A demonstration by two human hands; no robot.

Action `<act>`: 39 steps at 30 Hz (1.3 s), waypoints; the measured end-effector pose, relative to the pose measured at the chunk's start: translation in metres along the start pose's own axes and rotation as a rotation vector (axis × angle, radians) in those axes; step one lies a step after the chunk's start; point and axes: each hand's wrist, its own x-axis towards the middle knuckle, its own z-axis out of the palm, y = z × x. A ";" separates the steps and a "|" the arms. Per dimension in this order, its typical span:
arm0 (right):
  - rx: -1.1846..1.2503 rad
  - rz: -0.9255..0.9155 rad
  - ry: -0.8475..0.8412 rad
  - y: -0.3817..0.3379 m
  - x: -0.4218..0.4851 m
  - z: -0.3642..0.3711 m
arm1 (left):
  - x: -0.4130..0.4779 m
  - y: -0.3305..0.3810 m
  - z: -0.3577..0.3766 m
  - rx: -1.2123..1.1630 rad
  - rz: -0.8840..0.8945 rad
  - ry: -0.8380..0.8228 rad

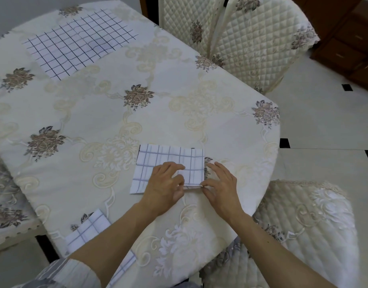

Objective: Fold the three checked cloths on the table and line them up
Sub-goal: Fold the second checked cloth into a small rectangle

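Our left hand pinches near edge of the folded cloth, ctr-low in frame; right hand spread, thumb at its corner. Looks thin, limp, light, so we'd grip corners. 2nd cloth lower left, 3rd cloth flat upper left.

A folded cloth lies near the table's right edge. The left hand rests on it with curled fingers pinching its near edge. The right hand, fingers spread, touches its near right corner. A spread cloth lies flat at the far left corner. A third cloth lies at the near edge, partly under the left forearm.
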 end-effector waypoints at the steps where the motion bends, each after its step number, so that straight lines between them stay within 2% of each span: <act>1: 0.015 -0.021 0.009 -0.004 0.001 0.000 | -0.002 -0.002 -0.003 -0.008 -0.027 0.020; 4: 0.039 -0.077 0.017 -0.018 0.000 -0.002 | -0.010 -0.001 -0.012 -0.032 -0.092 0.047; 12: 0.155 -0.155 0.017 -0.052 -0.010 -0.013 | -0.030 0.010 -0.019 -0.028 -0.105 0.019; 16: 0.180 -0.184 0.018 -0.051 -0.007 -0.019 | -0.034 0.007 -0.039 -0.144 -0.121 0.106; 21: 0.137 -0.136 0.007 -0.041 0.000 -0.025 | -0.034 -0.006 -0.068 -0.321 -0.113 0.183; 26: 0.133 -0.108 0.045 -0.037 0.001 -0.031 | -0.042 -0.018 -0.087 -0.476 -0.248 0.187; 34: 0.149 -0.168 0.127 -0.053 0.005 -0.052 | -0.028 -0.030 -0.103 -0.324 -0.227 0.221; 39: 0.105 -0.225 0.275 -0.070 0.028 -0.091 | 0.002 -0.021 -0.126 -0.376 -0.193 0.340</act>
